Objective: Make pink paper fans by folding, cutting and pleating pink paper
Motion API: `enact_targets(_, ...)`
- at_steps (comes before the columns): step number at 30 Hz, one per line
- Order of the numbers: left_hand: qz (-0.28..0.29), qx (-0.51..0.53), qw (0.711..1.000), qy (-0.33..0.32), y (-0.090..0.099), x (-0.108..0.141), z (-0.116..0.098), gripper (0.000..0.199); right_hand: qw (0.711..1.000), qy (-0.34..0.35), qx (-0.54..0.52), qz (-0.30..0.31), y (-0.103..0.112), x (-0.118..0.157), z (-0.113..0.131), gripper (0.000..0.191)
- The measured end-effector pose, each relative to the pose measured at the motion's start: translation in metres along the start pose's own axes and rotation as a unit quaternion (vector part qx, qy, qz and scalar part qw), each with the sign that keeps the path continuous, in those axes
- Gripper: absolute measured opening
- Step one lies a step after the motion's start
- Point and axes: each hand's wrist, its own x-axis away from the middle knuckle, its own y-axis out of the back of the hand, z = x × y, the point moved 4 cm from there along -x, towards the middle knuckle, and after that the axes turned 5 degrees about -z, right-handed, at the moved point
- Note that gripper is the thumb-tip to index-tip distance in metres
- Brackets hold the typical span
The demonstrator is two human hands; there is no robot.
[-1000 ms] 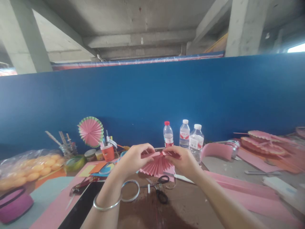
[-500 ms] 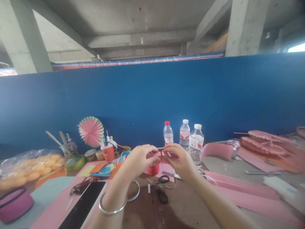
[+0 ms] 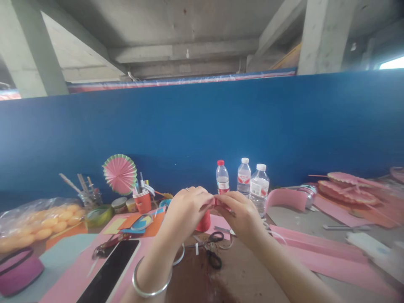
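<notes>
My left hand (image 3: 190, 207) and my right hand (image 3: 237, 208) meet above the middle of the table, their fingertips pinched on a small red piece (image 3: 216, 201) between them. Most of that piece is hidden by the fingers. Just behind and below my left hand stands a red object (image 3: 204, 222), partly covered by the hand. Nearer to me, scissors (image 3: 215, 248) with black handles lie on the table beside a small white strip (image 3: 197, 249). A silver bangle circles my left wrist.
Three bottles (image 3: 243, 179) stand behind my right hand. A phone (image 3: 110, 269), coloured paper, a red cup of pens (image 3: 142, 202) and a bag of orange balls (image 3: 47, 219) are on the left. Pink paper strips (image 3: 322, 256) and fans (image 3: 350, 189) lie on the right.
Both hands have turned and closed in, so their fingertips now meet at the red piece. More of the fingers is hidden behind the backs of the hands.
</notes>
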Motion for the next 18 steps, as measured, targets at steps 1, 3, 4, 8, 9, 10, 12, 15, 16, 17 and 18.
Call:
enact_targets(1,-0.004,0.004,1.0,0.003,0.001,0.0,-0.001,0.011,1.0,-0.008,-0.021,-0.003,0.001,-0.001,0.001,0.016)
enact_targets(3,-0.01,0.017,1.0,0.007,0.003,0.001,-0.002,0.011,0.998,-0.03,-0.061,-0.011,0.004,-0.002,0.001,0.016)
enact_targets(4,-0.014,0.03,0.999,0.008,0.004,0.001,-0.002,0.011,0.996,-0.041,-0.075,-0.015,0.005,-0.003,0.002,0.015)
enact_targets(8,-0.042,0.131,0.99,0.014,0.006,0.002,-0.005,0.006,0.992,-0.067,-0.108,-0.024,0.01,-0.006,0.004,0.012)
enact_targets(9,-0.045,0.155,0.987,0.019,0.006,0.001,-0.005,0.005,0.99,-0.071,-0.116,-0.02,0.01,-0.006,0.005,0.011)
enact_targets(10,-0.046,0.172,0.984,0.023,0.006,0.001,-0.006,0.004,0.989,-0.073,-0.126,-0.016,0.01,-0.006,0.005,0.01)
enact_targets(12,-0.046,0.196,0.979,0.03,0.005,0.001,-0.008,0.006,0.985,-0.08,-0.152,-0.013,0.01,-0.005,0.006,0.009)
enact_targets(15,-0.047,0.222,0.973,0.036,0.005,0.0,-0.012,0.008,0.977,-0.088,-0.194,-0.018,0.009,-0.003,0.004,0.01)
enact_targets(16,-0.047,0.231,0.971,0.039,0.006,0.0,-0.013,0.008,0.974,-0.089,-0.206,-0.021,0.008,-0.003,0.003,0.011)
enact_targets(17,-0.049,0.239,0.969,0.042,0.006,-0.001,-0.015,0.007,0.972,-0.089,-0.217,-0.023,0.007,-0.002,0.003,0.011)
enact_targets(18,-0.051,0.247,0.967,0.045,0.007,-0.001,-0.016,0.006,0.97,-0.089,-0.225,-0.025,0.007,-0.001,0.002,0.011)
